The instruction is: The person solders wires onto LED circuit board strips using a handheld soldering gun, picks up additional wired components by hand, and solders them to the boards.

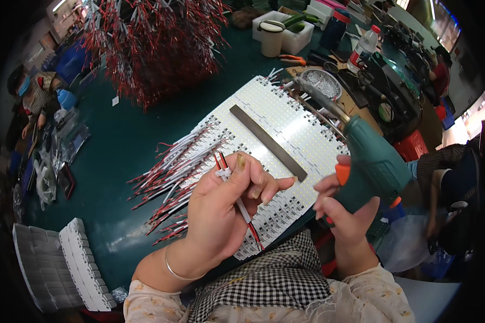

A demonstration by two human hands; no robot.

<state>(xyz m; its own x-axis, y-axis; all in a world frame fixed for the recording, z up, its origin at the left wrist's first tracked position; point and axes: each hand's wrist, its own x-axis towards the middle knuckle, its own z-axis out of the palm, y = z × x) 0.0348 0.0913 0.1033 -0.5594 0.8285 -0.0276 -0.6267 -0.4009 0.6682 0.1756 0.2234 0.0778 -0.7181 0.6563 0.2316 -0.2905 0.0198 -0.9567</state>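
Checked cloth (pixel 264 285): lies over the lap, nearest the camera.
Left hand (pixel 226 210): fingers closed on a thin red-and-black wire lead (pixel 237 200), pinched near its white connector.
Lead handling: light and limp, probably best held close to the connector.
Right hand (pixel 346 212): wrapped around the teal soldering gun (pixel 369 161), finger at the orange trigger.
White LED strips (pixel 275 134): cover the green table (pixel 145 134).
Open room: bare green to the left; right side crowded.
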